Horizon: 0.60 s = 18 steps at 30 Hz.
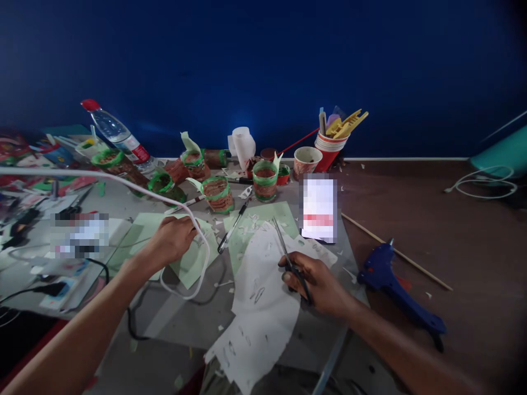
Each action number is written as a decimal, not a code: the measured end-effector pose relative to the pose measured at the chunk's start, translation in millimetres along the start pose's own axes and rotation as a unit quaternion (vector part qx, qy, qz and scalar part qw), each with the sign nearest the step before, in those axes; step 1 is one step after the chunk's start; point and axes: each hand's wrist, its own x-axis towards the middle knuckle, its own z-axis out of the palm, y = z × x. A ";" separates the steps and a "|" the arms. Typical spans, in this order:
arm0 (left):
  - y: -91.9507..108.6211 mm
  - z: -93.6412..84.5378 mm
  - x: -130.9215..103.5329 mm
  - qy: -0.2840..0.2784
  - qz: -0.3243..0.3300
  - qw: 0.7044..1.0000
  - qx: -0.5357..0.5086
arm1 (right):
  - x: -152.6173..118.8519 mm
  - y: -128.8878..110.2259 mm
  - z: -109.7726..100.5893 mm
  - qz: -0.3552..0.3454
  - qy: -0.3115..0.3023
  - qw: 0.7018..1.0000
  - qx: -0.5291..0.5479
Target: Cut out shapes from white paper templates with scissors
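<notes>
My right hand [308,280] grips black-handled scissors [284,244], their blades pointing away from me over the white paper [263,274]. That paper has cut, ragged edges and small drawn oval shapes, and it hangs toward my lap. My left hand [175,240] is over a pale green sheet [187,269], fingers curled and pressed together at the tips; whatever they pinch is hidden. A white cable [203,241] loops past its fingertips. Between the hands lies a black pen [234,225] beside another green sheet [284,214] strewn with paper scraps.
Several brown-and-green cups [218,195] stand behind the papers. A lit phone [319,208] is right of them, near a red cup of tools [329,145]. At right lie a blue glue gun [395,291] and a wooden stick [403,255]. A bottle [119,134] leans at left.
</notes>
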 end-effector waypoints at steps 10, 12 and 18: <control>-2.6 7.6 6.4 -0.005 -0.008 0.999 0.033 | 0.7 4.1 0.1 -0.001 0.001 1.000 -0.008; -2.8 8.2 7.9 0.005 -0.008 1.000 0.025 | 0.8 3.1 -0.1 -0.001 0.004 1.000 -0.019; -3.9 3.2 6.5 0.086 -0.026 0.996 -0.024 | 0.1 1.3 -0.7 0.009 0.000 1.000 -0.022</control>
